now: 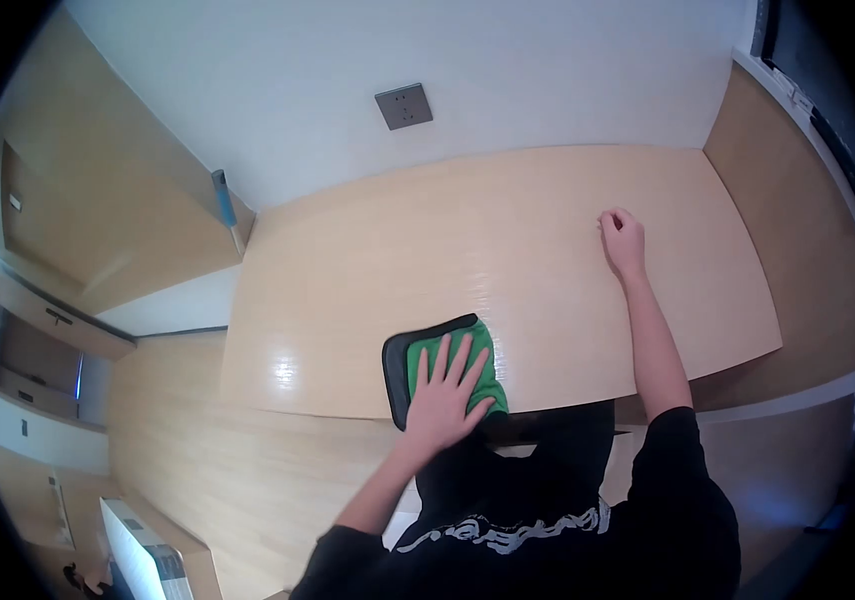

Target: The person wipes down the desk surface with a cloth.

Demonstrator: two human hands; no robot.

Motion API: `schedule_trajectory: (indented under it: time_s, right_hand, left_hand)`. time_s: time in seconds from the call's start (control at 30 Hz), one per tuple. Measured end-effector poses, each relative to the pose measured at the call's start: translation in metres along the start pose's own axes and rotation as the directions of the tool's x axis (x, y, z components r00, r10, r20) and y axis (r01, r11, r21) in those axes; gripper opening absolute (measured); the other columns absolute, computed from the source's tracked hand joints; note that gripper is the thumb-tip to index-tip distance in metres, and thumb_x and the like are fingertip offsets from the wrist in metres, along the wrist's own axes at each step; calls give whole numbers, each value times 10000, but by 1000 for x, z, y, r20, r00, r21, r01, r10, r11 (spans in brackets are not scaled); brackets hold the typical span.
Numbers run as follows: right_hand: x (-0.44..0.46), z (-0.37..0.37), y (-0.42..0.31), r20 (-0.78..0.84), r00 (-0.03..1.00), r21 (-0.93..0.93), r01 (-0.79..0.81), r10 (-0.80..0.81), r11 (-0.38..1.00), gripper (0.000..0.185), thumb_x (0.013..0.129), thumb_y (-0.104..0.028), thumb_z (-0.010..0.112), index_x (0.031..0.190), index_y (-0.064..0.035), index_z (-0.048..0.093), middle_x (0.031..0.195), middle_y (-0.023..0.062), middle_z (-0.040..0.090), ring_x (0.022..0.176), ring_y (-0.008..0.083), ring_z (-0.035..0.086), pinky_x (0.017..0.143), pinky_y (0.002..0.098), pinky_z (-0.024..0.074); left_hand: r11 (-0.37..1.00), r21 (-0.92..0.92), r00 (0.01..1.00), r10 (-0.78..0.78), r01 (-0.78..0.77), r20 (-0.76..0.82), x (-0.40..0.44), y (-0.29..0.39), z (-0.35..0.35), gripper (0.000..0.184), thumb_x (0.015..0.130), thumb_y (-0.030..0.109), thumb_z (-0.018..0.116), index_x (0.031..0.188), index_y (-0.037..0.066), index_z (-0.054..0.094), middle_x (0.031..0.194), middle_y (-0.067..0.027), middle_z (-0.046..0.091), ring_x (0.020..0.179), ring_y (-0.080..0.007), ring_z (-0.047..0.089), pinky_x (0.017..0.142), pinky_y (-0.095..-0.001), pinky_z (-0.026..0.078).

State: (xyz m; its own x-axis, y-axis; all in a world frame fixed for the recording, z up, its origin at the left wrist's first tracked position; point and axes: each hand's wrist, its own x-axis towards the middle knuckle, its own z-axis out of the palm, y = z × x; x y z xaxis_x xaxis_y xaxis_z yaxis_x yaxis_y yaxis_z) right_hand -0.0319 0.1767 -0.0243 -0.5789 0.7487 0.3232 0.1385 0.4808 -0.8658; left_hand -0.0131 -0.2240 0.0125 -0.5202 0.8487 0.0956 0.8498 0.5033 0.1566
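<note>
My left hand (pixel 448 395) lies flat with its fingers spread on a green cloth (pixel 495 385) with a dark grey, black-edged part (pixel 396 372) at its left. The cloth rests at the front edge of a light wooden desk (pixel 368 250). Over the right part of the desk is my right hand (pixel 624 240), its fingers curled in; whether anything is inside them cannot be made out. Wet-looking streaks show on the desktop just beyond and beside the cloth.
A dark wall socket (pixel 404 106) sits on the white wall behind the desk. At the desk's back left corner stands a blue and grey object (pixel 225 200). A wooden panel (pixel 798 200) borders the right side. A white, box-like object (pixel 138 550) is at the lower left.
</note>
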Motion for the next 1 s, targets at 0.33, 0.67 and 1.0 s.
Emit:
schedule_trajectory:
  time_s: [0.33,0.67,1.0]
  right_hand:
    - [4,-1,4,4,1000,21,-2,2,1000,252,863,-216,590,873,28,653,774,152,664,714,220,634,679,335,484]
    - [5,1,6,47,997,71,-67,64,995,277,861,-204,599,721,29,547,592,118,484,547,185,438,545,346,385]
    - [9,3,7,83,995,123,-61,51,991,350,875,-212,592,681,44,453,555,84,354,536,121,325,499,333,315]
  left_hand:
    - [1000,27,1000,-6,5,22,52,-26,8,759,876,485,578,1506,155,316,1585,-168,189,1447,-437,148,1150,-581,143]
    - [962,63,957,-257,267,-132,282,-105,47,710,935,585,418,1497,161,332,1574,-157,239,1454,-407,164,1154,-592,141]
    - [870,5,850,-480,493,-216,356,-89,58,711,942,522,401,1485,70,326,1541,-263,240,1416,-514,159,1112,-661,122]
